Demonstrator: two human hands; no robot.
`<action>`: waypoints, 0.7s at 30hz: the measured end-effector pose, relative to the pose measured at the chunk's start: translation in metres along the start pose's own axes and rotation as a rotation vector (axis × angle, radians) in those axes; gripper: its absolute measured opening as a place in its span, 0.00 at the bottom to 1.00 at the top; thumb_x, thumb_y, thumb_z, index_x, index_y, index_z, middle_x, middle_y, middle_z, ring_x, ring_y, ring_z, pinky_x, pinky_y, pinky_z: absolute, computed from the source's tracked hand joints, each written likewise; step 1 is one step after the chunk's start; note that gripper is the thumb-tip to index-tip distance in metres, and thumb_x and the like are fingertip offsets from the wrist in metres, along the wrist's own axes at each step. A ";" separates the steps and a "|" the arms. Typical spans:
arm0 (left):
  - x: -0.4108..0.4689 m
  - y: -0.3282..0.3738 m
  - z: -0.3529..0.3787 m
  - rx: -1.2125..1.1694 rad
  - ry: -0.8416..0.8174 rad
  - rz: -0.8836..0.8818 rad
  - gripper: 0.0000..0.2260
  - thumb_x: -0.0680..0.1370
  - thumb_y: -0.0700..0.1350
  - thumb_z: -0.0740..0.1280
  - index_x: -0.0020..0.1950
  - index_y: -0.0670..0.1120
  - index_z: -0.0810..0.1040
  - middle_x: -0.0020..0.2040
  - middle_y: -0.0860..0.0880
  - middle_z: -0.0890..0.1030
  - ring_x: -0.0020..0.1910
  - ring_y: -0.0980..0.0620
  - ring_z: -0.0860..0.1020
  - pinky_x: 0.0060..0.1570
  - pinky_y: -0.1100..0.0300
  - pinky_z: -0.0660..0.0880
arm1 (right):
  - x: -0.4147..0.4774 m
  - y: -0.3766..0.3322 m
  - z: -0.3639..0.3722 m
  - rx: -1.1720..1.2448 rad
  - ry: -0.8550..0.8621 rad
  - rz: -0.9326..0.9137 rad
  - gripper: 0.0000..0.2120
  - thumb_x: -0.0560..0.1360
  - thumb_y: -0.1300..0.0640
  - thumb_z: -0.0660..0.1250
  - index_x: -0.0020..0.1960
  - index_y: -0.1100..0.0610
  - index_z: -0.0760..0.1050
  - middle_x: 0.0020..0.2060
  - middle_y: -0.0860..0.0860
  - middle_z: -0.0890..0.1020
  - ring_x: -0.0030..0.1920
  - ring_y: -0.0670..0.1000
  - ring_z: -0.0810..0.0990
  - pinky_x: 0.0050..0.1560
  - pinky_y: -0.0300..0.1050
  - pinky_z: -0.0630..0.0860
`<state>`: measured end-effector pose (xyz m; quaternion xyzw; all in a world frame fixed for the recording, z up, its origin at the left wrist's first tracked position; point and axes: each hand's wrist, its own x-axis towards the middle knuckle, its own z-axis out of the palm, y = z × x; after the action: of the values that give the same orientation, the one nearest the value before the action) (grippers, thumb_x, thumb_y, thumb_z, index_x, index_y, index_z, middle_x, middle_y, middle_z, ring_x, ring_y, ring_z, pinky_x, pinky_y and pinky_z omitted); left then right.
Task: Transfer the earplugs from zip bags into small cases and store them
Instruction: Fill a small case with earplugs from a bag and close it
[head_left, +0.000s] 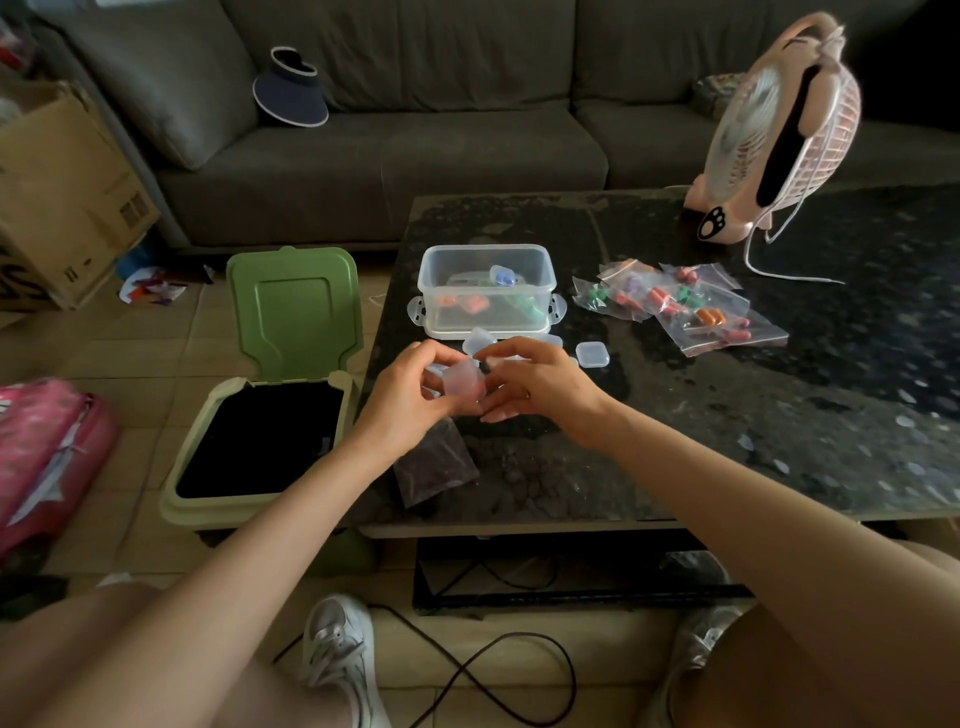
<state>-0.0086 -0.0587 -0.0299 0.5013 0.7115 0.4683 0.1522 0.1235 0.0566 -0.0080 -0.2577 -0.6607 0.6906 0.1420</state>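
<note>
My left hand (408, 387) and my right hand (535, 382) meet over the dark table, both closed on one small translucent case (464, 387). What it holds is hidden by my fingers. A flat zip bag (434, 465) lies under my left wrist. Two more small cases (593, 355) (480, 339) rest just beyond my hands. Behind them stands a clear storage box (485, 317) with several filled cases inside. To the right lies a pile of zip bags (675, 304) with coloured earplugs.
A green bin (260, 452) with its lid up stands on the floor left of the stone table (727, 415). A pink fan (774, 130) and its cord occupy the table's far right. A sofa lies behind; a cable crosses the floor by my shoes.
</note>
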 end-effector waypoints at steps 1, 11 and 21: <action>0.001 -0.001 0.000 0.018 0.000 0.015 0.16 0.67 0.40 0.76 0.52 0.49 0.76 0.56 0.46 0.77 0.46 0.47 0.79 0.48 0.49 0.78 | 0.000 0.000 0.001 0.018 -0.010 0.008 0.10 0.79 0.61 0.62 0.59 0.64 0.72 0.40 0.61 0.81 0.37 0.56 0.82 0.41 0.48 0.82; 0.001 0.001 0.001 0.065 -0.053 0.084 0.22 0.72 0.37 0.72 0.64 0.44 0.73 0.56 0.47 0.77 0.50 0.52 0.78 0.46 0.66 0.75 | -0.003 -0.002 0.003 0.057 -0.055 0.040 0.12 0.77 0.60 0.65 0.59 0.65 0.72 0.40 0.62 0.82 0.38 0.56 0.84 0.41 0.46 0.82; 0.002 0.005 -0.007 -0.107 -0.028 -0.027 0.16 0.65 0.48 0.75 0.47 0.55 0.73 0.46 0.55 0.79 0.41 0.57 0.80 0.44 0.58 0.78 | -0.003 -0.001 0.002 0.021 -0.089 -0.066 0.09 0.74 0.69 0.67 0.54 0.64 0.75 0.43 0.62 0.81 0.40 0.55 0.83 0.43 0.47 0.82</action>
<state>-0.0115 -0.0605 -0.0218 0.4891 0.6901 0.4966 0.1950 0.1246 0.0537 -0.0061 -0.2035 -0.6671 0.7032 0.1380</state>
